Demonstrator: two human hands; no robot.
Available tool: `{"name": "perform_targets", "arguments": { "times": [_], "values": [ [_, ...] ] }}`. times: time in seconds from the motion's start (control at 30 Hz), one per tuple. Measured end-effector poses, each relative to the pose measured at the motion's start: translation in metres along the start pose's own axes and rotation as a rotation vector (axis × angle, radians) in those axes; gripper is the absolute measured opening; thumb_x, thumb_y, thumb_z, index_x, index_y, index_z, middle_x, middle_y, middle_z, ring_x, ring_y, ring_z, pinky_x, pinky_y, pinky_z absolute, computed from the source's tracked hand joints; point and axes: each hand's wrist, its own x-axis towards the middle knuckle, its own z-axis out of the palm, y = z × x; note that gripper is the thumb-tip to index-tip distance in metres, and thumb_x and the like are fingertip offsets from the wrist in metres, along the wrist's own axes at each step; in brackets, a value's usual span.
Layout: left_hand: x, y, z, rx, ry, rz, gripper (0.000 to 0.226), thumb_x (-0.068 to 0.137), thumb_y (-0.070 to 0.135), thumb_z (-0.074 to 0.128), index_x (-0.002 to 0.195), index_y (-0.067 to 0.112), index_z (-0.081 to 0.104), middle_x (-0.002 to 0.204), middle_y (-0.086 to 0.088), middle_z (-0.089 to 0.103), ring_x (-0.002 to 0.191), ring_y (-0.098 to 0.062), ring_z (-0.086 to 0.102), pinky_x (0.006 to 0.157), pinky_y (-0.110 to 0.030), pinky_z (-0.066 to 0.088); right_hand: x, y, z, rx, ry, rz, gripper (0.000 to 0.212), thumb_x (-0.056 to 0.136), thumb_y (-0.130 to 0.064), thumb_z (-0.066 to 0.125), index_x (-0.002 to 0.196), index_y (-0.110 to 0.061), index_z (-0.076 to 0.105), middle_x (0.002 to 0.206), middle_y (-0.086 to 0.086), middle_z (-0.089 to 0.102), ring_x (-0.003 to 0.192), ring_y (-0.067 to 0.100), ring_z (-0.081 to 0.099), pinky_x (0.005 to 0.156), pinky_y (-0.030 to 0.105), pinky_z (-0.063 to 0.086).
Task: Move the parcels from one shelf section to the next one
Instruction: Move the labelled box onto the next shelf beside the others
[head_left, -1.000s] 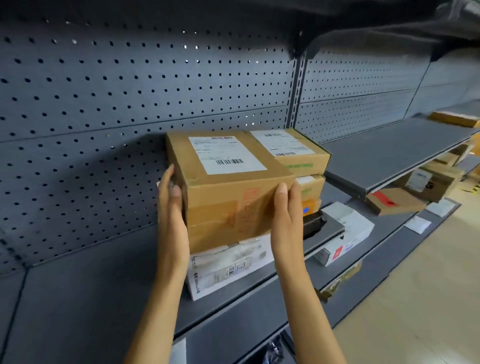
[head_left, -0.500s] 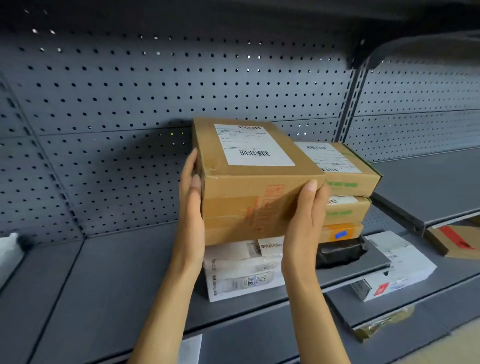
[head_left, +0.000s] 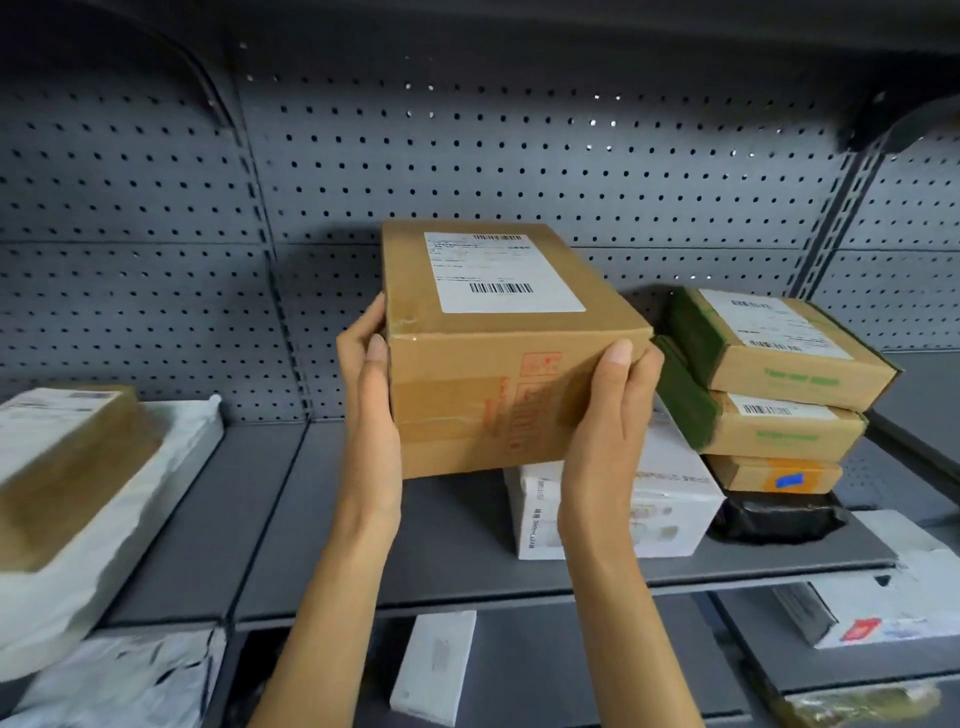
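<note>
A brown cardboard parcel (head_left: 498, 358) with a white shipping label on top hangs in the air above the grey shelf (head_left: 415, 540). My left hand (head_left: 371, 410) presses its left side and my right hand (head_left: 608, 431) grips its right front corner. Below and right of it lies a white box (head_left: 670, 504) on the shelf. Further right stands a stack of three brown boxes (head_left: 779, 395) on a black bag (head_left: 779, 519). In the shelf section to the left, a brown box (head_left: 62, 457) rests on a white plastic mailer (head_left: 119, 525).
A perforated grey back panel (head_left: 467, 156) closes the shelf behind. An upright post (head_left: 260, 249) divides the left section from the middle one. The lower shelf holds a white carton (head_left: 436, 665), a red-marked white box (head_left: 883, 613) and plastic bags (head_left: 114, 680).
The parcel has come up off the white box and moved left, away from the stack. The view has swung left, bringing the left section with its brown box and mailer into sight.
</note>
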Motion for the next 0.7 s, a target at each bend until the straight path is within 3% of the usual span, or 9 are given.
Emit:
{"name": "perform_targets", "arguments": {
  "times": [0.1, 0.3, 0.5, 0.6, 0.7],
  "values": [
    [-0.004, 0.021, -0.038, 0.051, 0.075, 0.027, 0.027, 0.099, 0.053, 0.034, 0.118, 0.046, 0.051, 0.145, -0.003, 0.055, 0.130, -0.018, 0.057, 0.111, -0.058, 0.043, -0.024, -0.010, 0.030, 0.020, -0.037, 0.020, 0.019, 0.108, -0.034, 0.031, 0.109, -0.030, 0.050, 0.096, -0.026, 0.057, 0.092, -0.006, 0.054, 0.085, 0.014, 0.042],
    [-0.015, 0.070, -0.130, 0.128, 0.175, 0.072, 0.025, 0.098, 0.053, 0.031, 0.113, 0.046, 0.049, 0.145, -0.006, 0.056, 0.129, -0.019, 0.058, 0.107, -0.053, 0.049, -0.089, -0.032, 0.100, 0.071, -0.131, 0.054, 0.022, 0.108, -0.036, 0.032, 0.111, -0.022, 0.049, 0.097, -0.020, 0.057, 0.086, -0.009, 0.053, 0.077, 0.004, 0.041],
    [-0.035, 0.112, -0.258, 0.190, 0.329, 0.037, 0.028, 0.107, 0.051, 0.030, 0.125, 0.041, 0.049, 0.142, 0.002, 0.058, 0.124, -0.014, 0.061, 0.104, -0.052, 0.052, -0.180, -0.047, 0.192, 0.126, -0.272, 0.115, 0.023, 0.108, -0.036, 0.032, 0.110, -0.019, 0.047, 0.092, -0.020, 0.055, 0.081, -0.008, 0.052, 0.072, 0.006, 0.041],
    [-0.046, 0.132, -0.321, 0.230, 0.417, 0.075, 0.033, 0.107, 0.049, 0.030, 0.131, 0.036, 0.048, 0.141, 0.004, 0.058, 0.119, -0.003, 0.062, 0.101, -0.042, 0.054, -0.228, -0.051, 0.239, 0.167, -0.349, 0.157, 0.025, 0.107, -0.039, 0.031, 0.117, -0.023, 0.048, 0.097, -0.022, 0.058, 0.086, -0.009, 0.056, 0.074, 0.008, 0.043],
    [-0.058, 0.149, -0.378, 0.276, 0.483, 0.104, 0.038, 0.110, 0.041, 0.026, 0.139, 0.024, 0.044, 0.141, 0.002, 0.056, 0.110, 0.006, 0.060, 0.091, -0.026, 0.055, -0.274, -0.053, 0.280, 0.195, -0.422, 0.199, 0.026, 0.108, -0.039, 0.030, 0.126, -0.034, 0.048, 0.090, -0.044, 0.057, 0.086, -0.023, 0.054, 0.078, 0.005, 0.041]
  ]
}}
